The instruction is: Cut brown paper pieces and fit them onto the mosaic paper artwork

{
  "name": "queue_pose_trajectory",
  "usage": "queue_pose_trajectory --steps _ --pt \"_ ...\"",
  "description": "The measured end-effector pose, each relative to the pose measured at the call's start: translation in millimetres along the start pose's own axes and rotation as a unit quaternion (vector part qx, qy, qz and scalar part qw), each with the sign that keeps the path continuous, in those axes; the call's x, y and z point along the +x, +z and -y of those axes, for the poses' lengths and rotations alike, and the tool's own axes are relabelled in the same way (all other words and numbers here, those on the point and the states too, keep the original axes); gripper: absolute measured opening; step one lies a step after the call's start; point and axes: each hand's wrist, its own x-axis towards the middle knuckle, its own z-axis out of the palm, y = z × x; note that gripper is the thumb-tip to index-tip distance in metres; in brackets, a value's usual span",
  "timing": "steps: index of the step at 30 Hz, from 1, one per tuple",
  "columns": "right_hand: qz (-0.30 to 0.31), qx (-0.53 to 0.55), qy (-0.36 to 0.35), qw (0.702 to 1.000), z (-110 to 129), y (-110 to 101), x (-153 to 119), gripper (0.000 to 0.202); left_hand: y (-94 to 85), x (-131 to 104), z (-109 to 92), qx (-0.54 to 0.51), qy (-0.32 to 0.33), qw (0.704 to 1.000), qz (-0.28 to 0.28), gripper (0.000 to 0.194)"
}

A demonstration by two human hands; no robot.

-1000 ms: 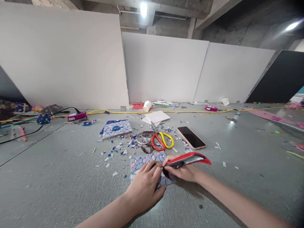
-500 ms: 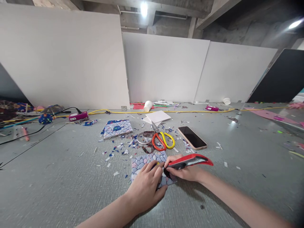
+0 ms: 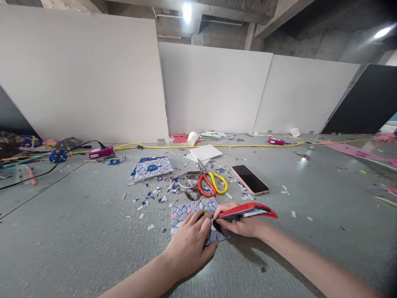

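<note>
A square panel [image 3: 180,213] with a pebble-like mosaic in blue-grey, pink and white lies flat in front of me. My left hand [image 3: 194,238] rests across it, fingers bent slightly and thumb apart, pressing it from above. Something dark with a bit of yellow shows beneath those fingertips, too covered to name. In my right hand [image 3: 234,221] is a red utility knife [image 3: 248,211], its rear end pointing right and its front end low over the panel near my left fingers. Its blade tip is hidden. Beyond the panel lie scissors [image 3: 213,184] with one red and one yellow handle.
A phone [image 3: 250,180] lies to the right of the scissors. Left of them is a second mosaic panel [image 3: 153,168]. White cards [image 3: 206,152] and a tipped paper cup [image 3: 192,138] are farther back. Scraps litter the table [image 3: 93,236]; a yellow cable [image 3: 173,147] crosses it before white boards [image 3: 214,89].
The whole view has shifted very slightly. Both hands, the utility knife and the panel keep almost the same places.
</note>
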Motion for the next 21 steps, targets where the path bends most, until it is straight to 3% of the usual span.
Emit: queue_pose_trajectory --steps 7,17,21 --pt "-0.057 0.091 0.058 0.993 -5.8 2.4 -2.5 0.010 -0.3 0.1 0.1 -0.003 0.002 1.000 0.001 0.035" --pt "-0.025 0.017 0.000 1.000 -1.9 3.2 -0.3 0.010 1.8 -0.5 0.9 -0.013 0.009 1.000 -0.017 0.032" --pt "-0.028 0.049 0.021 0.998 -2.5 4.0 -0.4 0.011 1.5 -0.3 1.5 -0.019 0.010 1.000 -0.018 0.033"
